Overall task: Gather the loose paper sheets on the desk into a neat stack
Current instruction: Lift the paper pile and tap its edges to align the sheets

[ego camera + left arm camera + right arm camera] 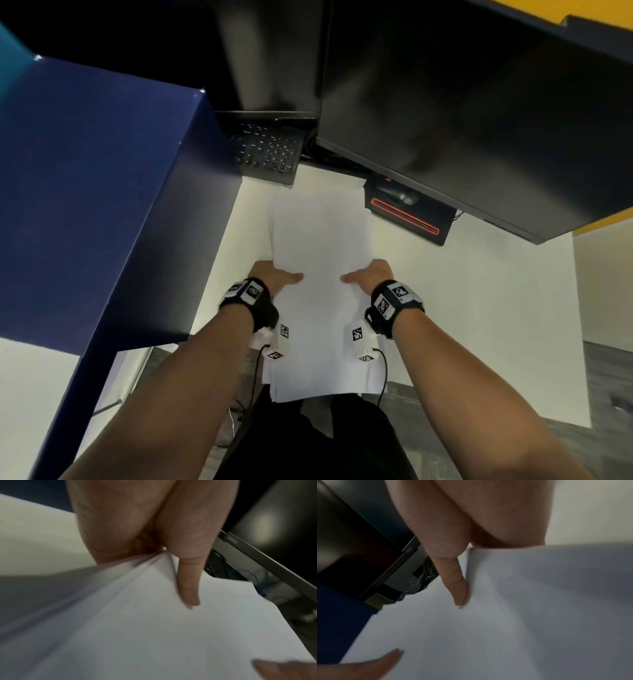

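Observation:
A stack of white paper sheets (320, 240) is held over the near edge of the white desk (479, 291), its edges slightly uneven at the near end. My left hand (277, 275) grips the stack's left side, thumb on top and fingers hidden underneath. My right hand (368, 274) grips the right side the same way. In the left wrist view the left thumb (187, 585) presses on the paper (154, 628), which creases at the grip. In the right wrist view the right thumb (455, 582) lies along the sheet edge (505, 628).
A dark blue partition (102, 205) stands close on the left. A black keyboard (267, 150) lies beyond the stack, and a large dark monitor (479, 120) overhangs the right. Under it sits a black device with a red line (407, 216).

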### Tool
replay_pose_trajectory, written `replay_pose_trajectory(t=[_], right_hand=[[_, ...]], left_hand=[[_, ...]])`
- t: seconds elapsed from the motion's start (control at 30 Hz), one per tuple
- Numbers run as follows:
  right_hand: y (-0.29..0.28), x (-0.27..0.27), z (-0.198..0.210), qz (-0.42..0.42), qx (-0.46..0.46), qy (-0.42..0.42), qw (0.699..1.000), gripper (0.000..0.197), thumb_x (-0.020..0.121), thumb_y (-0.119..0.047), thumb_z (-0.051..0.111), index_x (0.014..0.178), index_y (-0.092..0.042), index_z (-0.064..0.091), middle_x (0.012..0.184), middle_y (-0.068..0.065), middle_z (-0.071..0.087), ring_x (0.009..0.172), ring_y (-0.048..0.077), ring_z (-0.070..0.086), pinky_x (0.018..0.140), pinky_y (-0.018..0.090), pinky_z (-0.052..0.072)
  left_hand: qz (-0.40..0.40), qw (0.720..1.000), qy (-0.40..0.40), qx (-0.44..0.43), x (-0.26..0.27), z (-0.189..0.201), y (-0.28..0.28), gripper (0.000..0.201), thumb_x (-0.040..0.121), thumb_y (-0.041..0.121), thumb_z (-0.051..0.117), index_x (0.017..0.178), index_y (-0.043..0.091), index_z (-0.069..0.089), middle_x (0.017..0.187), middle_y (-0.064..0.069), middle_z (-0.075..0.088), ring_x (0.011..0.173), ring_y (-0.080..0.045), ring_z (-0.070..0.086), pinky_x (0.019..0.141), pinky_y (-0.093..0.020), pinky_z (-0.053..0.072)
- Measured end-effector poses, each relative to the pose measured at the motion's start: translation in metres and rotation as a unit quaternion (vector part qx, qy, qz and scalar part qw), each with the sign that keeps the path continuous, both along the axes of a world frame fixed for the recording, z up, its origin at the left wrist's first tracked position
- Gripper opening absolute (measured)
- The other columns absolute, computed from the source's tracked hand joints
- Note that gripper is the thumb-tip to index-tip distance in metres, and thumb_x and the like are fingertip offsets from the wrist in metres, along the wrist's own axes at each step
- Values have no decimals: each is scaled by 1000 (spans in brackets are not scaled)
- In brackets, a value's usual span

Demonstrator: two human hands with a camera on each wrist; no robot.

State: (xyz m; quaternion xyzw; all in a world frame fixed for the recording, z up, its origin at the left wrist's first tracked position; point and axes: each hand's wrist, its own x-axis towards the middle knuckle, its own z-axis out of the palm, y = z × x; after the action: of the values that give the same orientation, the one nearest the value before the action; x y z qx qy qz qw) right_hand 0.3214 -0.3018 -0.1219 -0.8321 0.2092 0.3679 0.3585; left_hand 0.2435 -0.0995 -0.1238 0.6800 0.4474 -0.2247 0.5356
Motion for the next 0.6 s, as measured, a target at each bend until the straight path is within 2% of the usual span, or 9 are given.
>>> replay_pose_trajectory(t=[0.07, 0.13, 0.23, 0.33, 0.4, 0.47, 0.5, 0.57, 0.6], right_hand=[[-6, -4, -1, -33, 70, -18, 997, 72, 59, -19, 94, 123, -4, 64, 119, 10, 69, 111, 33, 68, 90, 38, 56], [-11, -11, 4, -77, 174, -39, 981, 49, 64, -9, 90, 109, -9, 71, 104, 9, 76, 94, 31, 74, 77, 37, 60], [-28, -18, 19, -168, 338, -30, 926, 48, 73, -3, 83, 118, -2, 65, 110, 17, 75, 102, 39, 72, 86, 50, 60], [-50, -19, 23, -256, 454, -37, 853, 45, 78, -3, 78, 119, -1, 59, 113, 23, 72, 105, 38, 69, 93, 49, 56], [-62, -18, 34, -270, 484, -72, 829, 32, 77, -5, 79, 104, -12, 62, 92, 17, 69, 86, 27, 70, 81, 36, 61], [-67, -20, 58, -237, 506, -92, 824, 26, 79, -10, 77, 100, -18, 66, 92, 14, 68, 79, 19, 70, 77, 32, 61], [-69, -20, 69, -190, 498, -110, 839, 23, 80, -12, 76, 100, -22, 70, 97, 10, 73, 83, 16, 72, 82, 31, 60], [-66, -21, 95, -70, 429, -160, 887, 15, 77, -11, 79, 75, -26, 78, 77, -7, 77, 73, 2, 73, 76, 19, 58], [-64, -22, 105, -47, 377, -196, 904, 17, 75, -7, 81, 71, -23, 79, 71, -7, 77, 69, 0, 73, 74, 17, 58]], left_hand=[[28, 997, -49, -51, -9, -3, 10, 60, 63, 23, 95, 116, 7, 71, 116, -9, 74, 106, -29, 71, 98, -42, 53], [39, 990, -107, -79, -19, 1, 15, 50, 68, 22, 92, 112, 13, 71, 111, -7, 76, 103, -27, 72, 97, -47, 54], [39, 976, -168, -132, -29, 19, 18, 50, 76, 21, 87, 122, 13, 68, 114, -8, 76, 106, -28, 72, 93, -49, 55], [24, 963, -232, -135, -32, 46, 23, 40, 81, 12, 82, 119, 12, 70, 107, -6, 78, 96, -23, 76, 74, -33, 61], [0, 957, -266, -117, -29, 61, 25, 32, 81, 10, 80, 112, 16, 72, 101, 0, 80, 91, -17, 77, 69, -25, 59], [-21, 948, -302, -99, -24, 74, 24, 30, 81, 7, 79, 106, 22, 73, 101, 2, 80, 92, -15, 77, 74, -26, 59], [-28, 942, -319, -95, -21, 78, 22, 30, 82, 5, 78, 105, 23, 73, 102, 1, 79, 94, -15, 76, 76, -26, 59], [-35, 935, -343, -78, -14, 88, 15, 30, 83, 2, 77, 104, 23, 72, 101, 4, 79, 93, -12, 76, 76, -24, 58], [-39, 932, -355, -66, -10, 95, 11, 29, 83, 3, 77, 102, 24, 72, 97, 8, 80, 90, -9, 76, 74, -22, 58]])
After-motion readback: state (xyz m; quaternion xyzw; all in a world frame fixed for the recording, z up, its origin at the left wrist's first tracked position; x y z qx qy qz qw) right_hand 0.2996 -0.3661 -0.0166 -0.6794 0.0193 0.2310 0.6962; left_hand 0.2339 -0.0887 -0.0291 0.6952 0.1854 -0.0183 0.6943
